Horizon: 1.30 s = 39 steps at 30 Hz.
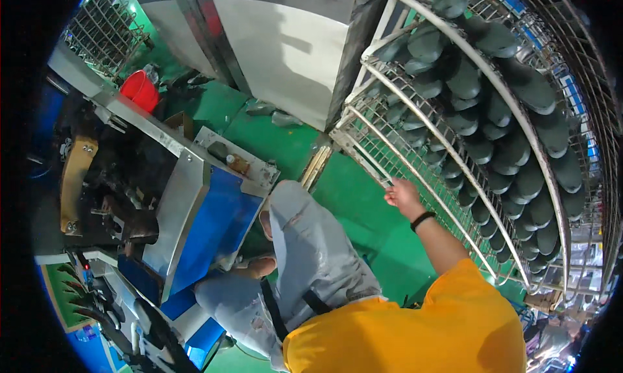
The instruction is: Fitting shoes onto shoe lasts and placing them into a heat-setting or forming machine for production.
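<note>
My right hand [403, 198] is closed on the lower rail of a large wire cage [448, 150] to my right. Its wrist wears a dark band, and the arm reaches out from a yellow-orange sleeve. Many dark grey-green, rounded, sole-like pieces [464, 81] are stacked close together inside the cage. Bars partly cover them. My left hand is out of sight. I am seated, with my legs in stained grey trousers [318, 237] bent toward the machine.
Left of my legs stands a machine with a blue panel [211, 220] and metal edges. A small bottle [237, 163] rests on a ledge beyond it. Farther off are a red bucket [139, 91] and another wire cage [104, 32]. Clear plastic scraps [283, 119] lie on the green floor.
</note>
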Available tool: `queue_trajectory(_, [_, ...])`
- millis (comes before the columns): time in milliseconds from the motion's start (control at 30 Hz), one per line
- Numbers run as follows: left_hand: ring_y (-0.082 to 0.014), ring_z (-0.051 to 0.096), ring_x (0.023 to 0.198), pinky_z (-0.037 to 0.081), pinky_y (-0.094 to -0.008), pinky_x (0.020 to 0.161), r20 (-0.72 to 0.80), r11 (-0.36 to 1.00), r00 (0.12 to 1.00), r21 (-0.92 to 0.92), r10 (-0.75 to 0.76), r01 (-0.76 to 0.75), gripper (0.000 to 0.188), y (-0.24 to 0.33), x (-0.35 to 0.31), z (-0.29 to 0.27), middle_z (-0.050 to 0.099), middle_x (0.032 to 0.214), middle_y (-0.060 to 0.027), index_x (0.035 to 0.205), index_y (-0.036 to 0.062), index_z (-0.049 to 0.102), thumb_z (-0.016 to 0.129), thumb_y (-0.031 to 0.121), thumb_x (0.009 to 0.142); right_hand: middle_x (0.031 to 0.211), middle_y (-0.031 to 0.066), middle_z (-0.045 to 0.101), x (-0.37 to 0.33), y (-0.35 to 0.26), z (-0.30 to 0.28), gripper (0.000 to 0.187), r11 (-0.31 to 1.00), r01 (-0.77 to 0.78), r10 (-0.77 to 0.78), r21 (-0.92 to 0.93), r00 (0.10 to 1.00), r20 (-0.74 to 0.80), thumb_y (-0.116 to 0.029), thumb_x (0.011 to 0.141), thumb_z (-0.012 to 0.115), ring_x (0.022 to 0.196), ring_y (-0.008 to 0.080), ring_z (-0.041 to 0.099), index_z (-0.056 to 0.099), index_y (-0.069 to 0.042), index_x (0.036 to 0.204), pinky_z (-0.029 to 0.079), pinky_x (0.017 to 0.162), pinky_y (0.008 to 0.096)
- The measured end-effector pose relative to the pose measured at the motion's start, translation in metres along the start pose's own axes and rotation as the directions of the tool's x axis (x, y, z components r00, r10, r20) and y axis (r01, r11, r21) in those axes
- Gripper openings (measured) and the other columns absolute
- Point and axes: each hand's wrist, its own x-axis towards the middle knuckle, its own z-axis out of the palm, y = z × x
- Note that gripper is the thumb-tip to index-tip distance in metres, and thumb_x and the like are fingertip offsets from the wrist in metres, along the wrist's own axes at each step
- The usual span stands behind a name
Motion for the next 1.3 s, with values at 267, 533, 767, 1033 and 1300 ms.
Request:
queue_trajectory(267, [-0.0182,0.063,0.088,0.052,-0.0345,0.077,0.28,0.986,0.948,0.112,-0.151,0.124,0.032,0.0,0.022,0.105,0.065,0.103,-0.007,0.109,0.0046,0.066,0.078,-0.002,0.08,0.145,0.0259,0.047,0.224,0.054,0.052,0.067,0.583,0.021,-0.486,-0.813,0.81,-0.328,-0.036,0.103,0.051,0.124,0.0365,0.051,0.031,0.001,0.155,0.043,0.11,0.0508])
queue_trajectory(533, [-0.0185,0.063,0.088,0.053,-0.0352,0.077,0.382,0.96,0.881,0.154,-0.278,0.236,0.035,0.0,0.059,0.158,0.066,0.102,-0.0071,0.108,0.0052,0.066,0.08,-0.004,0.077,0.157,0.0224,0.035,0.311,0.004,0.068,0.081,0.725,0.099,-0.601,-0.681,0.574,-0.556,-0.058,0.098,0.055,0.139,0.0428,0.039,0.035,-0.002,0.153,0.034,0.117,0.0545])
queue_trajectory(767, [-0.0207,0.064,0.09,0.053,-0.0341,0.079,0.386,0.944,0.862,0.158,-0.329,0.29,0.037,0.03,0.082,0.186,0.067,0.1,-0.0072,0.102,0.0062,0.066,0.085,-0.005,0.073,0.083,0.0083,0.064,0.306,-0.043,0.099,0.03,0.379,-0.122,-0.514,-0.917,0.797,-0.318,-0.034,0.107,0.049,0.07,0.0221,0.061,0.062,-0.011,0.093,0.049,0.059,0.0391])
queue_trajectory(1033, [-0.0207,0.064,0.089,0.053,-0.0338,0.078,0.412,0.962,0.869,0.133,-0.273,0.239,0.034,0.005,0.086,0.185,0.067,0.099,-0.0076,0.102,0.0053,0.066,0.084,-0.004,0.074,0.07,0.0089,0.059,0.268,-0.057,0.077,0.025,0.709,0.004,-0.398,-0.706,0.828,-0.395,-0.017,0.087,0.067,0.06,0.0235,0.053,0.072,-0.001,0.105,0.043,0.055,0.0425])
queue_trajectory(1300, [-0.0201,0.063,0.087,0.051,-0.0345,0.075,0.398,0.963,0.887,0.216,-0.235,0.158,0.031,0.009,0.088,0.188,0.064,0.094,-0.005,0.097,0.005,0.065,0.087,0.005,0.076,0.09,0.0121,0.064,0.242,-0.053,0.066,0.033,0.857,0.269,-0.37,-0.44,0.915,-0.161,-0.011,0.077,0.072,0.08,0.0204,0.06,0.058,0.002,0.104,0.05,0.073,0.0382])
